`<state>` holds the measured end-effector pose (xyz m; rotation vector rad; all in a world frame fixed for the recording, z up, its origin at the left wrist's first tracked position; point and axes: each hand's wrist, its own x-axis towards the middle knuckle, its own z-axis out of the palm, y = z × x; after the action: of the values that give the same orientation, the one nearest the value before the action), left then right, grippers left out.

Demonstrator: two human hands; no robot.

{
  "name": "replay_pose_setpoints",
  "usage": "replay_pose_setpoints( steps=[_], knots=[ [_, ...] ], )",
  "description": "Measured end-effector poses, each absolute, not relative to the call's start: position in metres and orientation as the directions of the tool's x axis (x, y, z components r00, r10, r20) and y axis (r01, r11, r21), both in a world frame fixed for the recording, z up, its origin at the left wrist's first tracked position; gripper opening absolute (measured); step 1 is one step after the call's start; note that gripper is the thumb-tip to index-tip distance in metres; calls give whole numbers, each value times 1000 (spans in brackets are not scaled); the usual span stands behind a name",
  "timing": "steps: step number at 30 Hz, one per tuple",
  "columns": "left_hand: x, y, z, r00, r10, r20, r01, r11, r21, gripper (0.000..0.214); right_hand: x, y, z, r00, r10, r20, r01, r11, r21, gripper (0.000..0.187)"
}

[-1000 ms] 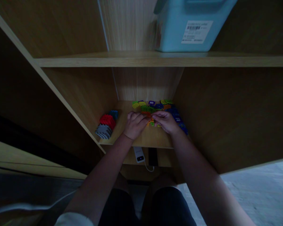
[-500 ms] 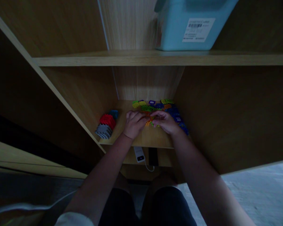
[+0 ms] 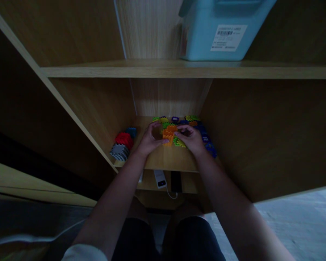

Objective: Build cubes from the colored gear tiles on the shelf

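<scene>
An orange block of interlocking, tooth-edged tiles (image 3: 168, 135) is on the middle shelf between my hands. My left hand (image 3: 150, 140) curves around its left side with thumb and fingers apart, the thumb tip against the lower front. From the right, my right hand (image 3: 192, 139) pinches the block's right edge between thumb and forefinger. Green and yellow tiles (image 3: 179, 142) lie beside the block, close under my right fingers. Behind it are more green tiles (image 3: 166, 125), partly hidden. Blue tiles (image 3: 205, 139) are spread along the right side.
At the shelf's left stand a grey tile cube (image 3: 120, 151), a red tile cube (image 3: 125, 139) and a blue tile piece (image 3: 131, 132). A light-blue bin (image 3: 220, 43) sits on the upper shelf (image 3: 152, 71). Below are a white power bank (image 3: 160, 178) with a cable and a black flat object (image 3: 176, 181).
My left hand has opened and drawn slightly left, uncovering the orange block. My right hand stays near its right edge with little movement.
</scene>
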<state>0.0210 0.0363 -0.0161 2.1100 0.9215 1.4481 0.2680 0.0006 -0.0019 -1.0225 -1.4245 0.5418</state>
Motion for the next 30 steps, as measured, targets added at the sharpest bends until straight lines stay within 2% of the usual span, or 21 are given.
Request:
replay_pose_setpoints(
  steps=[4,11,17,30],
  knots=[
    [19,40,-20,268,732,626,207,-679,705,102,266,-1,-2,80,827,556,333,504,-797,35],
    [23,40,-23,312,732,606,124,-664,738,95,267,-2,-2,41,840,540,349,495,-796,35],
    [25,36,-18,330,716,615,113,-677,727,85,265,-2,-1,2,844,537,322,507,-799,32],
    [25,38,-20,349,709,613,104,-680,726,85,264,-3,-1,-51,845,532,312,519,-796,30]
  ],
)
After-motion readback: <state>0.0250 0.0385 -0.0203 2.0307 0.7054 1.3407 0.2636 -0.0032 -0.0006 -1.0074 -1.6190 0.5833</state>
